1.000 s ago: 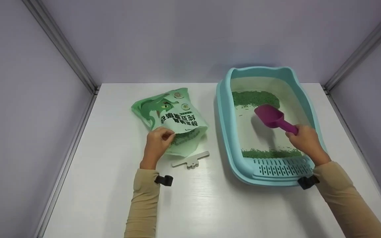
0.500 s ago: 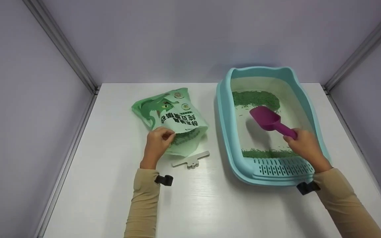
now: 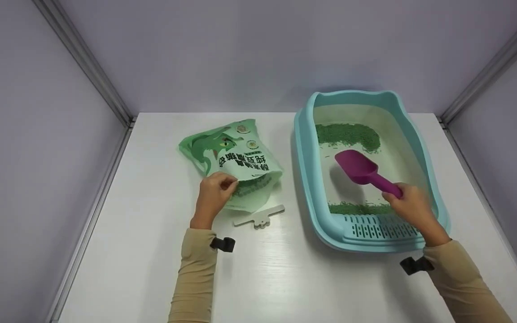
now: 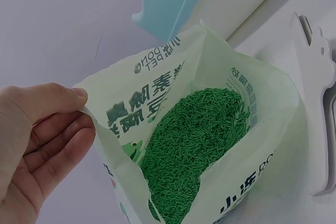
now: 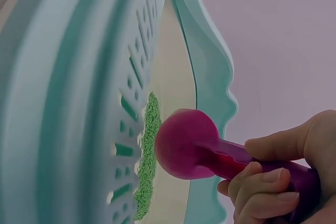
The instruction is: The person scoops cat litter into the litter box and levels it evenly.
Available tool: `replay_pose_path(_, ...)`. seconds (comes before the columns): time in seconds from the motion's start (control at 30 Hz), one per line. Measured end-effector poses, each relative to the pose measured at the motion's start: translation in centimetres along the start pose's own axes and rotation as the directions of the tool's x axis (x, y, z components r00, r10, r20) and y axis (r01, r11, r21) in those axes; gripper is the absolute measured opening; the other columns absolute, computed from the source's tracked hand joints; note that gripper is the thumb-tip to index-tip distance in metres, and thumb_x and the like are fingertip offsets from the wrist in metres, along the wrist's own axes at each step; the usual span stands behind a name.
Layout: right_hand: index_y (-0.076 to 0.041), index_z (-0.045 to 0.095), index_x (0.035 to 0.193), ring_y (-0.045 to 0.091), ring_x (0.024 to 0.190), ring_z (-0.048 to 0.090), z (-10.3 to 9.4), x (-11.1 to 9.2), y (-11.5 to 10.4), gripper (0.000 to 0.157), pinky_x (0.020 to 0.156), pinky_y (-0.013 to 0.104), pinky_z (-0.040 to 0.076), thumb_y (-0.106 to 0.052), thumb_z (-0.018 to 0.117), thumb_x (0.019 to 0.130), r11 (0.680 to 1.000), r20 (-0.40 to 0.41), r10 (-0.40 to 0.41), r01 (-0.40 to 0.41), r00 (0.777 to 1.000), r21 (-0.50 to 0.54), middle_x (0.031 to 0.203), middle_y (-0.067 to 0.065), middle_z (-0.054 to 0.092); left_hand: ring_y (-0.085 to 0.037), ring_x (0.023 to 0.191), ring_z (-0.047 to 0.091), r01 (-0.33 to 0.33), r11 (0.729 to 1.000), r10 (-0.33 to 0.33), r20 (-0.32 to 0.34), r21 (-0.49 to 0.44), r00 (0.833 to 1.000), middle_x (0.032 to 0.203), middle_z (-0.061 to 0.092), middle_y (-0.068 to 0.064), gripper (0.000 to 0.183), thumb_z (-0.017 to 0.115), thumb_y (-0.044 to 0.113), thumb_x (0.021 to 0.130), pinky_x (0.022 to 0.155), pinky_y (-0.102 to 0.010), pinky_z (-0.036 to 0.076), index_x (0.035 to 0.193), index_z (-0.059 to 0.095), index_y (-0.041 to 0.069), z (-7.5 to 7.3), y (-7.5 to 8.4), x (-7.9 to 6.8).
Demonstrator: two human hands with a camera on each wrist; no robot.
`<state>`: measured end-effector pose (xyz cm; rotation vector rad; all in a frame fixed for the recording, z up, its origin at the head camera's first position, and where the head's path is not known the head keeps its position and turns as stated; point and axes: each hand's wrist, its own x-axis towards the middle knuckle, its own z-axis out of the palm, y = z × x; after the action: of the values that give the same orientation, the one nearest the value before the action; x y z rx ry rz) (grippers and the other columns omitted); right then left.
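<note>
Taking twelve o'clock as the far wall, the green bag [image 3: 243,154] is lying at ten o'clock on the white surface [image 3: 267,282], its mouth gaping toward five o'clock. At the bag's seven o'clock, the left hand [image 3: 214,192] is holding the mouth's edge, its grip pinching the film between thumb and fingers. The left wrist view is showing green pellets [image 4: 197,135] lying inside. A pale clip [image 3: 260,219] is resting just beside the mouth, at the bag's five o'clock.

The blue tray [image 3: 308,179] is standing at two o'clock on the surface. Over its floor, the purple scoop [image 3: 358,167] is hovering, bowl pointing toward ten o'clock; the right hand [image 3: 413,205], at the bowl's four o'clock, is curling its grip round the handle. Inside the tray, a green bank [image 3: 347,134] is lying at eleven o'clock, and a narrow green strip [image 3: 357,208] is running along the slotted ledge [image 3: 375,230] at six o'clock.
</note>
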<state>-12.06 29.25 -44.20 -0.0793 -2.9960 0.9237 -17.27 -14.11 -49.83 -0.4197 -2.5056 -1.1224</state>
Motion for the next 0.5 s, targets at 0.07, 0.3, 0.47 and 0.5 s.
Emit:
replay_pose_path(0.07, 0.018, 0.059, 0.11, 0.022, 0.063, 0.05, 0.1, -0.2, -0.1, 0.034, 0.052, 0.027, 0.037, -0.01, 0.058, 0.092, 1.0, -0.002, -0.002, 0.002, 1.0, 0.003, 0.077, 0.023, 0.059, -0.022, 0.074, 0.067, 0.001, 1.0, -0.001, 0.002, -0.004, 1.0, 0.083, 0.071, -0.013, 0.006, 0.071, 0.008, 0.085, 0.066, -0.032, 0.058, 0.086, 0.074, 0.003, 0.0, 0.0, 0.0)
replay_pose_path(0.3, 0.019, 0.059, 0.111, 0.023, 0.064, 0.051, 0.4, -0.9, -0.5, 0.034, 0.053, 0.027, 0.037, -0.009, 0.059, 0.092, 1.0, -0.009, -0.026, 0.026, 1.0, 0.016, 0.079, 0.026, 0.06, -0.02, 0.074, 0.067, 0.001, 1.0, -0.001, -0.002, 0.003, 1.0, 0.082, 0.071, -0.012, 0.006, 0.071, 0.008, 0.086, 0.066, -0.031, 0.058, 0.086, 0.074, 0.003, 0.1, 0.0, 0.1)
replay_pose_path(0.47, 0.018, 0.058, 0.113, 0.023, 0.064, 0.051, 0.3, -1.5, -0.9, 0.035, 0.054, 0.027, 0.038, -0.009, 0.06, 0.092, 0.999, -0.016, -0.026, 0.026, 1.0, 0.019, 0.08, 0.027, 0.06, -0.021, 0.073, 0.067, 0.007, 1.0, -0.007, -0.002, 0.002, 1.0, 0.082, 0.071, -0.012, 0.005, 0.071, 0.007, 0.085, 0.066, -0.031, 0.058, 0.085, 0.074, 0.003, 0.1, 0.1, 0.1)
replay_pose_path(0.5, 0.018, 0.058, 0.114, 0.023, 0.065, 0.051, 0.3, -1.6, -1.0, 0.035, 0.055, 0.027, 0.038, -0.009, 0.06, 0.092, 0.999, -0.018, -0.025, 0.025, 1.0, 0.021, 0.08, 0.027, 0.06, -0.021, 0.073, 0.067, 0.009, 1.0, -0.009, -0.001, 0.002, 1.0, 0.082, 0.071, -0.012, 0.006, 0.071, 0.007, 0.085, 0.066, -0.031, 0.058, 0.086, 0.074, 0.003, 0.1, 0.0, 0.0)
